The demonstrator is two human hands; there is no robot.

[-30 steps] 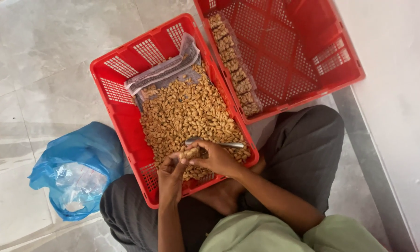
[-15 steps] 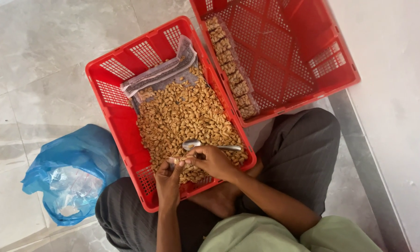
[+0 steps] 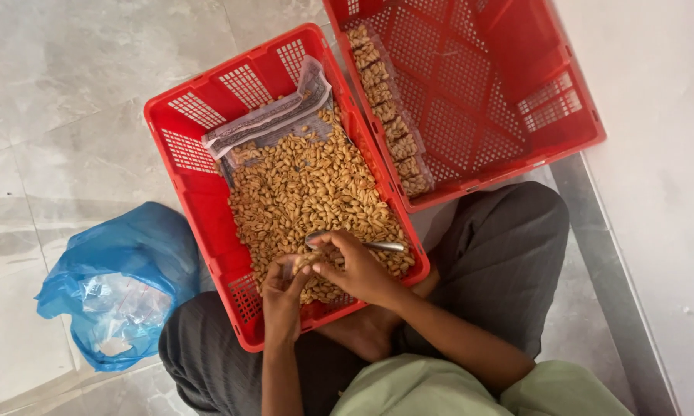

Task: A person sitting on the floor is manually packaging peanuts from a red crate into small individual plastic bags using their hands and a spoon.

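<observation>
Tan nut point(image 3: 307, 260) pinched between left hand point(image 3: 284, 296) and right hand point(image 3: 355, 270), both closed on it; metal tool point(image 3: 362, 244) pointing right, above the red crate point(image 3: 179, 166).

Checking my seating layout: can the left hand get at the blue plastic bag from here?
Probably yes: the left hand is over the red crate, and the blue plastic bag lies beside it with nothing between.

Both hands point(image 3: 324, 277) work nuts point(image 3: 308, 185), perhaps peeling.

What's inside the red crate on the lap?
The red crate holds loose tan nuts and a crumpled plastic bag. Whatever lies beneath the nuts is covered.
</observation>
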